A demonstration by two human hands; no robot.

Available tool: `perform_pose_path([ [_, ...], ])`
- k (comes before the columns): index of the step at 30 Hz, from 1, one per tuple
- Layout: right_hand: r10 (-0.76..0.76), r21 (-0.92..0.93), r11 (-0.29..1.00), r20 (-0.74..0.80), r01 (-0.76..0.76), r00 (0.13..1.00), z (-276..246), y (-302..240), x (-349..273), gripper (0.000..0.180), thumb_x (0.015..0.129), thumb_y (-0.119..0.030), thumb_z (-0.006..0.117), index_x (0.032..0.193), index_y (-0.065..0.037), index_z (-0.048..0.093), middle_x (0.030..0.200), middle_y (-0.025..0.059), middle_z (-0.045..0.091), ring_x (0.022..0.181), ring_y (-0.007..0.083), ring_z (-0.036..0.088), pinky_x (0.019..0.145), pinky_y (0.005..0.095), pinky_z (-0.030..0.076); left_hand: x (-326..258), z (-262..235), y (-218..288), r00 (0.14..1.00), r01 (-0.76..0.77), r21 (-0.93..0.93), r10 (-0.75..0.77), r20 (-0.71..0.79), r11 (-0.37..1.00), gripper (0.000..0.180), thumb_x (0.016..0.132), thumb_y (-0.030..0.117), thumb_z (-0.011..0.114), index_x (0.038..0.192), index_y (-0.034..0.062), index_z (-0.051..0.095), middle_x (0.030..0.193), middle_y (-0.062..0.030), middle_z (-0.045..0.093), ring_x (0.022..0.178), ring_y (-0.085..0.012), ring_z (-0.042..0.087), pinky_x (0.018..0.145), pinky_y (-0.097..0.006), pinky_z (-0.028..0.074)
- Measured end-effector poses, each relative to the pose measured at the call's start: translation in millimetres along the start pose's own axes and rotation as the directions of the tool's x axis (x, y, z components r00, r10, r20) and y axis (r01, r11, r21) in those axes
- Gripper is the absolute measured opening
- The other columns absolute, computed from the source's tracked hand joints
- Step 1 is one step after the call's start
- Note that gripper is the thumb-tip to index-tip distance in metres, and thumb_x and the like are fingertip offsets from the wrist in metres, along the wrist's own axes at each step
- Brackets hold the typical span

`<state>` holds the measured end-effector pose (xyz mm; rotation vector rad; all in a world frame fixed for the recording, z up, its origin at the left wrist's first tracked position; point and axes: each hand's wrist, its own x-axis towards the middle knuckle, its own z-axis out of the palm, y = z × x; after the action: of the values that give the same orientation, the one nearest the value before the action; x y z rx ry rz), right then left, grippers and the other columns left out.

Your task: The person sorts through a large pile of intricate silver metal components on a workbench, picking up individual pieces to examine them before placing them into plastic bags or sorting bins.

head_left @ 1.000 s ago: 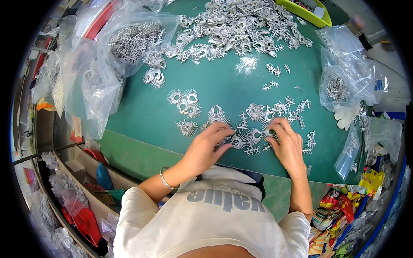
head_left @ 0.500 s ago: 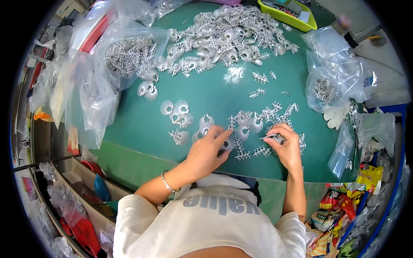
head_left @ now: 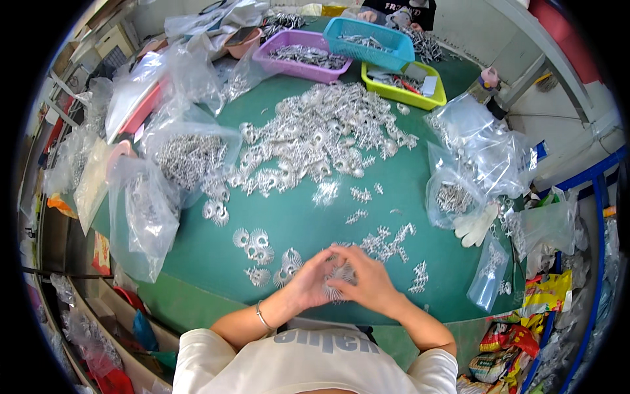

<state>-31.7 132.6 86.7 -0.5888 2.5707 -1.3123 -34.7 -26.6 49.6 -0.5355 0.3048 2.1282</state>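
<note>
My left hand (head_left: 314, 284) and my right hand (head_left: 373, 289) meet near the table's front edge, fingers curled around a few silver fan-shaped metal pieces (head_left: 336, 281). How many pieces lie between the fingers is partly hidden. Just left of my left hand are loose fan-shaped pieces (head_left: 288, 266), and farther left sits another small cluster of them (head_left: 254, 247). Beyond my right hand, silver branch-like pieces (head_left: 384, 243) are scattered, with a separate group (head_left: 419, 277) to its right. A large heap of mixed silver pieces (head_left: 321, 131) covers the table's far middle.
On the green table (head_left: 216, 269), a clear bag of silver pieces (head_left: 190, 157) stands left and another bag (head_left: 453, 194) right, beside a white glove (head_left: 476, 226). Purple (head_left: 262, 56), blue (head_left: 335, 29) and yellow-green (head_left: 430, 98) baskets stand at the back.
My right hand has moved left to join my left hand around the fan-shaped pieces. The view has tilted up, bringing the baskets at the back into sight.
</note>
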Motion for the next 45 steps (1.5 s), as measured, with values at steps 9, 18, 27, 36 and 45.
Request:
perform_pose_path([
  [9, -0.354, -0.182, 0.92, -0.002, 0.348, 0.935, -37.1, 14.9, 44.0, 0.046, 0.072, -0.017, 0.068, 0.114, -0.004, 0.054, 0.101, 0.0106, 0.058, 0.094, 0.0295, 0.054, 0.08, 0.0367, 0.045, 43.4, -2.0, 16.5, 0.988, -0.119, -0.143, 0.131, 0.078, 0.983, 0.026, 0.093, 0.028, 0.046, 0.111, 0.0093, 0.051, 0.102, -0.0072, 0.058, 0.094, -0.0227, 0.058, 0.071, -0.036, 0.051],
  [18, -0.103, -0.12, 0.991, -0.358, 0.063, 0.928, -102.8, 99.4, 124.1, 0.022, 0.082, -0.011, 0.06, 0.102, -0.003, 0.059, 0.105, 0.0103, 0.059, 0.097, 0.0225, 0.057, 0.076, 0.0306, 0.045, 54.1, 0.5, 37.7, 0.966, -0.242, 0.115, 0.229, 0.119, 0.963, 0.032, 0.091, 0.018, 0.051, 0.12, 0.0059, 0.046, 0.111, -0.0127, 0.055, 0.097, -0.0254, 0.058, 0.068, -0.035, 0.053],
  [27, -0.187, -0.675, 0.672, -0.554, -0.306, 0.811, -187.1, 197.1, 277.8, 0.047, 0.077, -0.01, 0.061, 0.121, -0.002, 0.048, 0.122, 0.0172, 0.051, 0.116, 0.0334, 0.045, 0.098, 0.0448, 0.034, 54.8, -8.5, 40.0, 0.973, -0.194, 0.055, 0.185, 0.141, 0.979, 0.019, 0.088, 0.011, 0.054, 0.107, 0.01, 0.056, 0.099, -0.014, 0.055, 0.089, -0.0272, 0.052, 0.055, -0.031, 0.045],
  [36, -0.223, -0.794, 0.539, -0.456, -0.281, 0.862, -186.0, 225.5, 288.4, 0.043, 0.07, -0.001, 0.057, 0.112, -0.007, 0.055, 0.105, 0.0108, 0.056, 0.107, 0.029, 0.049, 0.097, 0.0449, 0.034, 52.3, -7.1, 43.2, 0.984, -0.174, 0.017, 0.173, 0.046, 0.985, 0.016, 0.087, 0.012, 0.055, 0.103, 0.0099, 0.057, 0.094, -0.0126, 0.053, 0.089, -0.0264, 0.05, 0.055, -0.03, 0.045],
  [45, 0.101, -0.234, 0.93, -0.58, -0.284, 0.808, -259.5, 257.1, 312.2, 0.024, 0.081, -0.013, 0.055, 0.102, -0.003, 0.064, 0.092, 0.0177, 0.065, 0.088, 0.0325, 0.062, 0.081, 0.0367, 0.047, 52.1, -11.4, 42.3, 0.983, -0.156, -0.015, 0.156, 0.1, 0.988, 0.018, 0.089, 0.013, 0.053, 0.106, 0.0097, 0.056, 0.096, -0.0115, 0.054, 0.092, -0.0268, 0.051, 0.059, -0.03, 0.045],
])
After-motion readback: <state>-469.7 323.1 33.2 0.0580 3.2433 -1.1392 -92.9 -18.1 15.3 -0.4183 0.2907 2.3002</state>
